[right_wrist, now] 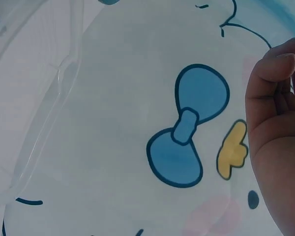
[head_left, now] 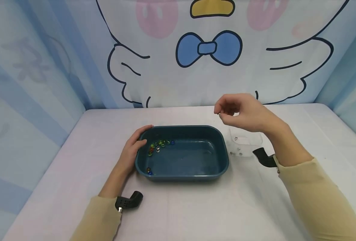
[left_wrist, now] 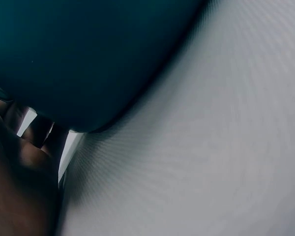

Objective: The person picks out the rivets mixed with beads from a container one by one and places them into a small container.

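A dark teal rectangular tray point(head_left: 182, 160) stands on the table with several small coloured beads point(head_left: 161, 143) along its left side. My left hand point(head_left: 129, 152) holds the tray's left end, thumb over the rim and fingers along the outer wall. In the left wrist view, the fingers point(left_wrist: 34, 155) lie in shadow against the tray's side point(left_wrist: 98, 59). Raised above the table at the back right, my right hand point(head_left: 245, 112) pinches a tiny bead point(head_left: 218, 113) between thumb and forefinger. The right wrist view shows this hand point(right_wrist: 278, 123) at its right edge, the bead hidden.
Below my right hand, right of the tray, sits a clear plastic box point(head_left: 251, 139) with several small beads in it. A white cloth covers the table point(head_left: 193, 211). Behind its far edge hangs a printed curtain point(head_left: 162, 83) with a blue bow.
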The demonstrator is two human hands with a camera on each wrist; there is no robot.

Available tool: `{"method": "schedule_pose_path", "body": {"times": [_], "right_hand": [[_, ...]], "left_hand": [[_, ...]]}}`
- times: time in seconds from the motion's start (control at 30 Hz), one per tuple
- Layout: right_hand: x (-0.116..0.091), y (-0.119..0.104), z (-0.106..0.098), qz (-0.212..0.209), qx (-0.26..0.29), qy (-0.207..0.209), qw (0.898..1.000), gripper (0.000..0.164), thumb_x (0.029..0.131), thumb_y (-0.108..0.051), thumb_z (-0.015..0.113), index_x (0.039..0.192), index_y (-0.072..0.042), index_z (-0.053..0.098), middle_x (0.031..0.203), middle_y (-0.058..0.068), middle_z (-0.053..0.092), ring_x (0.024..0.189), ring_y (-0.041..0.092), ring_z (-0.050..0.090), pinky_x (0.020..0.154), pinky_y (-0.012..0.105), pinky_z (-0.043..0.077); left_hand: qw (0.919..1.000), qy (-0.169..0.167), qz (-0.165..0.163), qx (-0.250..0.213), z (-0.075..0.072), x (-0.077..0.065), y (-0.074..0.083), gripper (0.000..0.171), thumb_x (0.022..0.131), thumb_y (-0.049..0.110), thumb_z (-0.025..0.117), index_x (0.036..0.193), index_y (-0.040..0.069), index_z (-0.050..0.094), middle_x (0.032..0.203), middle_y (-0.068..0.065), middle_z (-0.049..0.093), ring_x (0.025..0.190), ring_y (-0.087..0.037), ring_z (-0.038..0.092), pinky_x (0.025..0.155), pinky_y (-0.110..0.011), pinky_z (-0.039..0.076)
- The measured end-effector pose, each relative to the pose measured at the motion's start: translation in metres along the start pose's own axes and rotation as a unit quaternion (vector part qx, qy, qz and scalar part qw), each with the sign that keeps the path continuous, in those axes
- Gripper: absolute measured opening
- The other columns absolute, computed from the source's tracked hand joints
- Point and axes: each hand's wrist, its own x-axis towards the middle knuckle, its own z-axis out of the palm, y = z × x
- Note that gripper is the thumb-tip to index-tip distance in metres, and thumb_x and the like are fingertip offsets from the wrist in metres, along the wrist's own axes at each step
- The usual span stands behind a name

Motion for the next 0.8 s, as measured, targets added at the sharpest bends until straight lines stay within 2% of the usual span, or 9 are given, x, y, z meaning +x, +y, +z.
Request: {"method": "schedule_pose_path", "body": {"times": [0.2, 0.43, 0.6, 0.8], "right_hand": [[-0.010, 0.010, -0.009, 0.017, 0.025, 0.021, 0.999, 0.014, 0.090, 0.006, 0.062, 0.099, -0.003, 0.069, 0.094, 0.007, 0.063, 0.079, 0.020, 0.057, 0.073, 0.022, 0.047], [-0.019, 0.020, -0.012, 0.027, 0.020, 0.033, 0.999, 0.013, 0.091, 0.006, 0.062, 0.100, -0.002, 0.068, 0.096, 0.014, 0.063, 0.080, 0.019, 0.056, 0.071, 0.022, 0.046], [-0.025, 0.024, -0.014, 0.074, 0.018, 0.040, 0.996, 0.011, 0.092, 0.003, 0.062, 0.101, -0.002, 0.068, 0.095, 0.012, 0.063, 0.079, 0.020, 0.056, 0.068, 0.023, 0.046], [-0.032, 0.037, -0.013, 0.113, -0.006, 0.026, 0.993, 0.010, 0.094, -0.001, 0.063, 0.103, -0.003, 0.067, 0.093, 0.008, 0.063, 0.078, 0.020, 0.056, 0.066, 0.024, 0.046]], "left_hand": [[1.0000, 0.004, -0.004, 0.004, 0.000, 0.001, 0.000, 0.050, 0.101, 0.006, 0.039, 0.150, 0.009, 0.046, 0.156, -0.006, 0.042, 0.145, -0.020, 0.032, 0.120, -0.044, 0.016], [1.0000, 0.003, -0.004, 0.005, 0.000, 0.000, -0.001, 0.050, 0.100, 0.006, 0.040, 0.150, 0.010, 0.047, 0.155, -0.006, 0.043, 0.145, -0.020, 0.033, 0.119, -0.044, 0.016], [1.0000, 0.004, -0.007, -0.003, 0.000, 0.000, -0.001, 0.050, 0.100, 0.006, 0.040, 0.150, 0.010, 0.047, 0.155, -0.006, 0.043, 0.144, -0.020, 0.033, 0.119, -0.043, 0.016], [0.9998, 0.006, -0.014, -0.013, -0.001, 0.001, -0.001, 0.051, 0.099, 0.004, 0.040, 0.150, 0.010, 0.047, 0.155, -0.005, 0.043, 0.144, -0.020, 0.034, 0.119, -0.043, 0.017]]}}
